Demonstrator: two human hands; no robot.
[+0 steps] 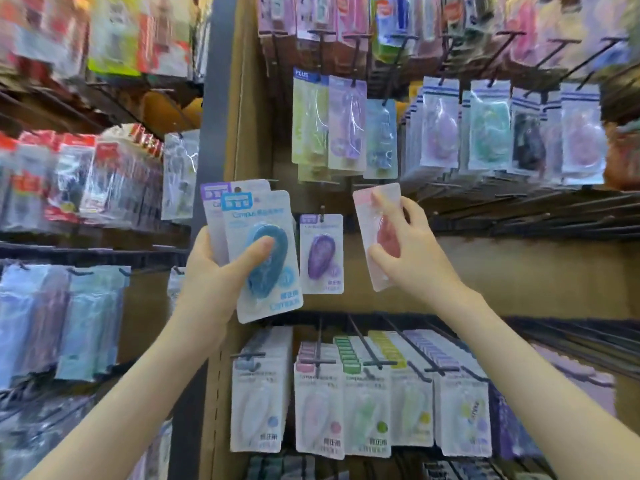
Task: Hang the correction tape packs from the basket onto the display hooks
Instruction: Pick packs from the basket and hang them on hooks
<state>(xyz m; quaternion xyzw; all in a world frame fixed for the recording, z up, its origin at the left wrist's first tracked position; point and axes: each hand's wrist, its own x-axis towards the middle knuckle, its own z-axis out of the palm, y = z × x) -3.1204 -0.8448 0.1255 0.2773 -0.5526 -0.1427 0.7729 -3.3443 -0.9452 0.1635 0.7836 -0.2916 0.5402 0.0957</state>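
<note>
Pink pack [367, 220], blue pack [258, 216], both blister-carded

Blue-fronted stack of packs [273, 277] tilted at left, purple pack [322, 258] hanging from hook [322, 210], pink pack [376, 226] tilted beside it

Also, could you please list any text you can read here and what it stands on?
"PLUS": top of the hanging green pack.
"Campus": blue pack in the left hand.
Pink pack in the right hand: nothing readable.
Other print, Chinese characters included: too blurred.
</note>
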